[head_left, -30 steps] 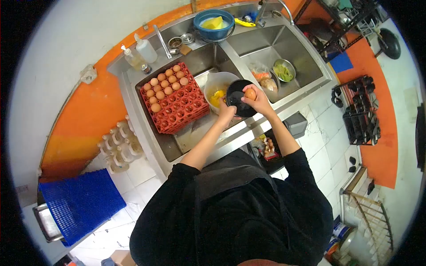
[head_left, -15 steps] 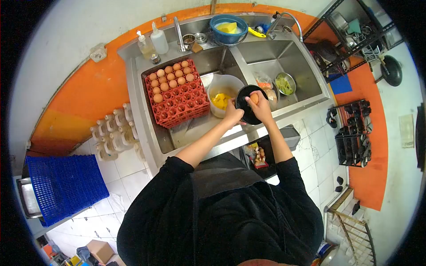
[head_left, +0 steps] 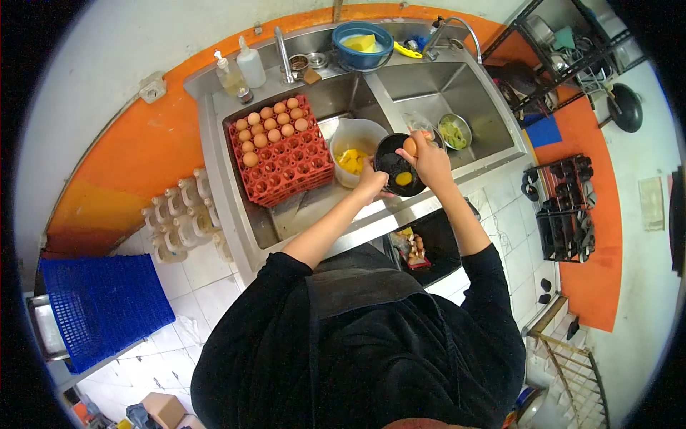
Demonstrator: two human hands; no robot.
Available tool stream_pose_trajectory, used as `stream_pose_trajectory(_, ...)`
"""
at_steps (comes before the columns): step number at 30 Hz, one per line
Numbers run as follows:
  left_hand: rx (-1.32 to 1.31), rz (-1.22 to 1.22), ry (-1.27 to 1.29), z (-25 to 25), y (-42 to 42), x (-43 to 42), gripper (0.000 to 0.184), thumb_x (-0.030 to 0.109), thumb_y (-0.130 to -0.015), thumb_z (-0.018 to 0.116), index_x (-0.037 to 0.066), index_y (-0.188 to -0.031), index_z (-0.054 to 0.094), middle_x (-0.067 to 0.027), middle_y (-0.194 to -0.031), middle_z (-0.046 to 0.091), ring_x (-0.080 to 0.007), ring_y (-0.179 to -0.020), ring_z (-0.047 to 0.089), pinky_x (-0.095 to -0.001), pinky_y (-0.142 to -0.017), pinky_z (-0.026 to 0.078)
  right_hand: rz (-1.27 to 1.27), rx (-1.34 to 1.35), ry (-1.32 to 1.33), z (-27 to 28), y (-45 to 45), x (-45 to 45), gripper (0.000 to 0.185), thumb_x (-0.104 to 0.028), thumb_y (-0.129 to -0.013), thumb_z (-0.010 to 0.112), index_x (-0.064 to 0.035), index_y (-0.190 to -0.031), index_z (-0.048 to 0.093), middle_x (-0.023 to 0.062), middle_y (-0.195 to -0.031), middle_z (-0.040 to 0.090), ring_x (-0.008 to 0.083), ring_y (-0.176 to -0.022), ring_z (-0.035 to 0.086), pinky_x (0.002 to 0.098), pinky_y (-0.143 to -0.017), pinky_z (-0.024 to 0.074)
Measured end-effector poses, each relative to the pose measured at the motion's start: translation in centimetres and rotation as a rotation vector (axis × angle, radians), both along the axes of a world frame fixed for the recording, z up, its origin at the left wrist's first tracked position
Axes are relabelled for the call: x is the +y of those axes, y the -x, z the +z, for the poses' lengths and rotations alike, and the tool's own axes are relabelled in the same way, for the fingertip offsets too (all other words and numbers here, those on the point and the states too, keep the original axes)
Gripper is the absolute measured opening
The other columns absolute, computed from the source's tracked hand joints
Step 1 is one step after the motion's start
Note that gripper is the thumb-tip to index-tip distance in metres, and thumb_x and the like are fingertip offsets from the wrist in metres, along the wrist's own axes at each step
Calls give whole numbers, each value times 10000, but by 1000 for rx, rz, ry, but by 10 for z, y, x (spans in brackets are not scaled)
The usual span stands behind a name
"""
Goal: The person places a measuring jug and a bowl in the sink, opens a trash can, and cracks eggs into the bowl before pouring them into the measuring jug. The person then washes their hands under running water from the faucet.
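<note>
My left hand point(head_left: 370, 184) is closed on the near left rim of a black bowl point(head_left: 389, 148). Inside that bowl lies an egg yolk point(head_left: 404, 178). Over the bowl's far right edge, my right hand point(head_left: 430, 159) grips a brown eggshell point(head_left: 410, 146); its underside is hidden. A translucent plastic pitcher point(head_left: 363, 131) stands just left of the bowl, with several yolks point(head_left: 351, 160) in it. Farther left, brown eggs point(head_left: 274, 134) fill the back and left cells of a stacked red egg tray point(head_left: 291, 166) in the left sink basin.
In the right basin point(head_left: 482, 118) sits a metal bowl point(head_left: 468, 129) of green vegetable pieces. A black bin point(head_left: 443, 239) with eggshells stands below the counter's front edge. Behind the sink are a tap point(head_left: 282, 53), pump bottles point(head_left: 250, 66) and a blue bucket point(head_left: 343, 56).
A yolk now lies in the black bowl, which held none in view before. My right hand has moved slightly right and up with the shell, off the bowl's middle.
</note>
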State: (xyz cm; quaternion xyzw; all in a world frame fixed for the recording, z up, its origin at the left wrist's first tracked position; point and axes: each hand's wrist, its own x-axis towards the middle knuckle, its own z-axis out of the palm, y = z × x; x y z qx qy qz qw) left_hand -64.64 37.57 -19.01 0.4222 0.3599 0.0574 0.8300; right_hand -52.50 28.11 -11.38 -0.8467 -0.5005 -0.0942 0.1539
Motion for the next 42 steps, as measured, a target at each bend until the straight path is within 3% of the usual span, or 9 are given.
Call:
stream_pose_trajectory(9,38,-16,-139,-22,2,36,744,-34,-673,482,128,-1341,196,-182,-1130,471,-341,-776,615,-437,-491,595,-289,488,-466,-30,13,-47,381,-315,-851,668,-26,-1059,532,181,-813,628,287,-730,623,372,-644,470)
stream_pose_trajectory(10,69,-36,-167,-20,4,45,721,-32,-666,505,92,-1330,250,-203,-1180,456,-371,-912,586,-475,-652,587,-346,508,-516,-31,19,-64,353,-296,-856,663,-22,-1036,533,164,-787,621,256,-697,610,363,-636,466)
stream_pose_trajectory(13,-108,36,-1100,-106,-9,85,688,-36,-655,528,39,-1305,314,-234,-1241,425,-378,-1091,505,-467,-893,480,-534,521,-536,-59,32,-125,296,-268,-860,663,-13,-953,544,144,-746,595,224,-655,562,345,-623,453)
stream_pose_trajectory(14,-4,-18,-958,-59,0,87,646,-32,-648,552,6,-1266,366,-252,-1242,410,-383,-1180,430,-421,-1004,352,-584,529,-532,-70,39,-146,293,-272,-858,667,-11,-928,553,144,-765,594,219,-677,562,340,-635,456)
stream_pose_trajectory(21,17,-269,-1431,-46,-9,112,596,-10,-702,565,65,-1272,410,-220,-1157,429,-431,-1118,452,-449,-914,445,-853,312,223,-169,65,-252,650,-296,-748,730,-11,-1260,449,262,-1189,502,417,-1060,523,466,-889,442)
stream_pose_trajectory(25,16,-466,-1887,-69,-13,111,652,62,-725,613,135,-1335,396,-187,-1175,429,-399,-1098,474,-449,-864,482,-615,171,-162,-115,46,-176,587,-119,-770,671,-18,-1297,433,267,-1275,418,420,-1155,435,465,-986,361)
stream_pose_trajectory(29,178,-273,-1483,-62,-3,84,707,111,-670,645,105,-1331,396,-184,-1200,431,-384,-1092,467,-489,-889,424,-41,347,-405,-28,61,4,393,-151,-793,668,-6,-1144,564,183,-1110,564,353,-1038,522,432,-915,410)
stream_pose_trajectory(34,26,343,-1173,-84,5,50,749,60,-664,652,37,-1326,302,-235,-1266,352,-412,-1110,405,-497,-982,305,504,995,-89,-70,136,228,359,-171,-802,678,-29,-1124,605,175,-1018,639,298,-924,635,377,-796,506)
stream_pose_trajectory(42,51,425,-913,-62,15,47,781,-35,-666,621,42,-1335,224,-248,-1244,304,-400,-1218,346,-472,-1031,283,576,537,46,-173,207,320,522,-108,-705,725,-71,-1168,486,150,-1075,500,358,-1035,513,425,-868,476)
